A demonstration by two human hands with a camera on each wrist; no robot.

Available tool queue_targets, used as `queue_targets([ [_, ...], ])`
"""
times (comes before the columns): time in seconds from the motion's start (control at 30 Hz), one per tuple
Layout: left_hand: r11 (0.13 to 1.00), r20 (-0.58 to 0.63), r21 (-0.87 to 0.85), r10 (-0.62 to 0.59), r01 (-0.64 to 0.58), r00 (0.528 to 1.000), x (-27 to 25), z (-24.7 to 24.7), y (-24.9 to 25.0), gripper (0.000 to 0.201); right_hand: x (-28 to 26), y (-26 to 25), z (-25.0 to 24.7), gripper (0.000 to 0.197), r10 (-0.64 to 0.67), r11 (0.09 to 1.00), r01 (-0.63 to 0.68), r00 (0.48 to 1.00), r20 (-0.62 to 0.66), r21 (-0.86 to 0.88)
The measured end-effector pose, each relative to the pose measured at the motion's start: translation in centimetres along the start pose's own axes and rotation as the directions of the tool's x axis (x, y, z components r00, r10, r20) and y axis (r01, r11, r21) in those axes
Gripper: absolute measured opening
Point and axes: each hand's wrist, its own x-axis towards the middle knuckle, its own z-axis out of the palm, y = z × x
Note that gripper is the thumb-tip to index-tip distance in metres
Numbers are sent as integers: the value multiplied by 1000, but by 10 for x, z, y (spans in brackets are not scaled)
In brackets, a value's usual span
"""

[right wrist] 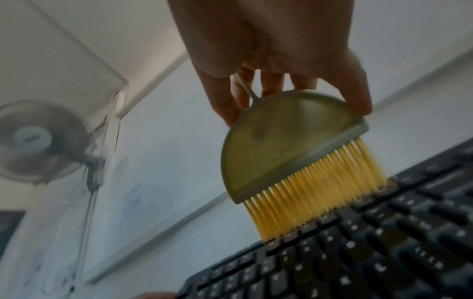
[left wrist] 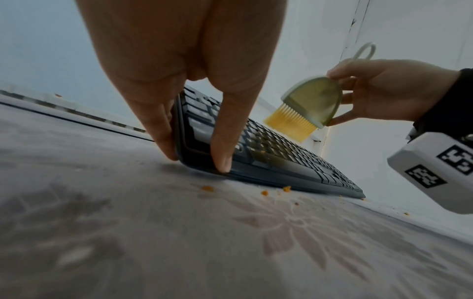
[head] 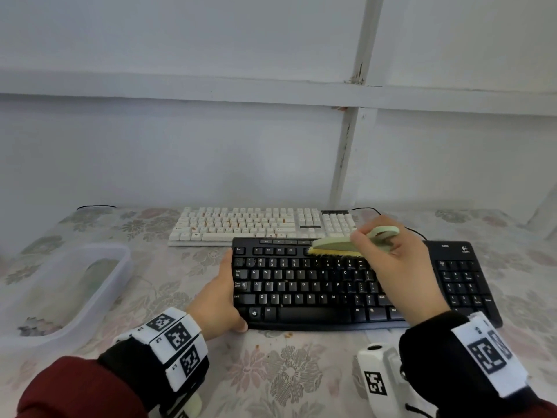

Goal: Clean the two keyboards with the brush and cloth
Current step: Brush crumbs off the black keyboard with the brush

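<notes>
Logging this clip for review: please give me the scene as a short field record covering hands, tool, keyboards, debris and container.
left hand: grips black keyboard's left end
right hand: holds brush
brush: green body, yellow bristles on the top key rows
black keyboard: nearest, being brushed
white keyboard: behind, orange specks on keys
crumbs: orange, on floral tablecloth
clear container: left, contents unclear

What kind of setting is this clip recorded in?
Probably a plain room in a home or dormitory, not an office: a floral tablecloth covers the table, a wall-mounted fan hangs on a bare white wall, and two keyboards sit without any computer in view.
</notes>
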Motion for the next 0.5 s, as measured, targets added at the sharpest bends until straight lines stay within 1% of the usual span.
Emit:
queue_targets([
  [0.07, 1000, -1, -2, 2, -2, 1000, 0, 0, 0, 126, 0, 4, 0, 13, 11, 1000, -11, 1000, 23, 3],
  [0.17, 1000, -2, -6, -5, 5, 1000, 0, 0, 0, 126, 2, 13, -12, 14, 73, 996, -72, 997, 9, -58],
  [0.23, 1000, 0, -5, -12, 12, 1000, 1, -1, 0, 127, 5, 15, -26, 15, 96, 988, -97, 995, -15, -124],
  [0.3, 1000, 1, 5, -7, 7, 1000, 0, 0, 0, 126, 9, 14, -37, 13, 64, 985, -75, 995, -74, -154],
  [0.37, 1000, -1, 8, -2, 2, 1000, -1, 0, 1, 126, 11, 13, -41, 11, 33, 994, -45, 993, -109, -101],
  [0.43, 1000, -3, 11, 2, -2, 1000, -1, 0, 1, 126, 11, 14, -40, 10, 34, 999, -37, 996, -84, -34],
  [0.5, 1000, -6, 15, 4, -4, 1000, -1, 0, 2, 125, 10, 19, -38, 10, 51, 998, -53, 998, -45, -37],
])
